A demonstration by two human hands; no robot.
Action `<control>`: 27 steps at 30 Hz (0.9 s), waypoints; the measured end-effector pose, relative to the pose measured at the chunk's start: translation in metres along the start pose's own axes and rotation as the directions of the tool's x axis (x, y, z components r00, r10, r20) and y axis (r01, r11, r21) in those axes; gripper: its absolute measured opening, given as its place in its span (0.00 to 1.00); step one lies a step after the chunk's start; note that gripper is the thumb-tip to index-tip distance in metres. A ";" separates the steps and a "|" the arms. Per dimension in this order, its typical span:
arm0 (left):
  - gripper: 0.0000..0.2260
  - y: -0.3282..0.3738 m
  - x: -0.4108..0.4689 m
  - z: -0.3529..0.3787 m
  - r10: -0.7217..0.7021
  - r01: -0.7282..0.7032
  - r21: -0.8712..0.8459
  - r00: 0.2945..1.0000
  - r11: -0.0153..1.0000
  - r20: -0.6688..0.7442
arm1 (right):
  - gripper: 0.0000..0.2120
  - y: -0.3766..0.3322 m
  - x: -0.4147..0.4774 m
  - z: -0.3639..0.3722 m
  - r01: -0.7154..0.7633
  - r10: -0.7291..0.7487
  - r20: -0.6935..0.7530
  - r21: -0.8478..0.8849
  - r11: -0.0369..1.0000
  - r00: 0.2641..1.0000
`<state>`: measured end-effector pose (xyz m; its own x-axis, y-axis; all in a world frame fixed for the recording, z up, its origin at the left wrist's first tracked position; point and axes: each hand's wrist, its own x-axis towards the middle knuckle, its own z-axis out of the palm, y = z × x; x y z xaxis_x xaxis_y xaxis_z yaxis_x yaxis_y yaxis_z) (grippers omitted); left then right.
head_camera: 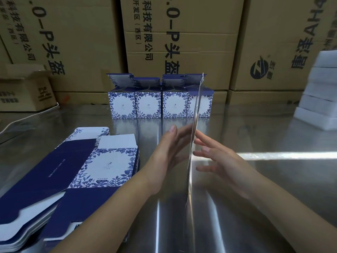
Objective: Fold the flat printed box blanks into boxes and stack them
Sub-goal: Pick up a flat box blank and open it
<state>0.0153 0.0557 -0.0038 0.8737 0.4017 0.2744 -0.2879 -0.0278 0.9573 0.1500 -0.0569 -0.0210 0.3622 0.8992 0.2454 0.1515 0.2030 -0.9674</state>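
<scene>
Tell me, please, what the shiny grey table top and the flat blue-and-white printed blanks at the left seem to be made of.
The shiny grey table top looks like polished stainless steel: it mirrors the folded boxes and shows bright light streaks. The flat blue-and-white printed blanks look like thin paperboard, perhaps smooth-coated: white unprinted flaps, thin stacked edges.

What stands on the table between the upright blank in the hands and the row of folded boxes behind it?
Nothing visible. Only bare table shows between the blank, held edge-on between left hand and right hand, and the row of folded boxes. The pile of flat blanks lies off to the left.
</scene>
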 end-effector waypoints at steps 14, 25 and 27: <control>0.25 0.007 0.013 -0.007 -0.110 0.073 -0.140 0.955 0.987 -0.276 | 0.20 0.000 0.003 -0.009 0.015 -0.021 -0.248 -0.025 1.000 0.969; 0.22 0.007 0.010 -0.025 -0.222 0.236 0.033 0.947 0.971 -0.231 | 0.16 -0.004 0.004 -0.011 -0.030 0.004 -0.354 -0.066 0.997 0.935; 0.24 0.005 0.010 -0.025 -0.240 0.259 0.077 0.950 0.963 -0.200 | 0.16 -0.005 0.004 -0.012 -0.034 0.012 -0.376 -0.050 0.998 0.927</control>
<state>0.0130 0.0828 0.0013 0.8208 0.5711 0.0129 -0.0205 0.0069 0.9998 0.1611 -0.0592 -0.0146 0.6833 0.6900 0.2389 0.1853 0.1526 -0.9708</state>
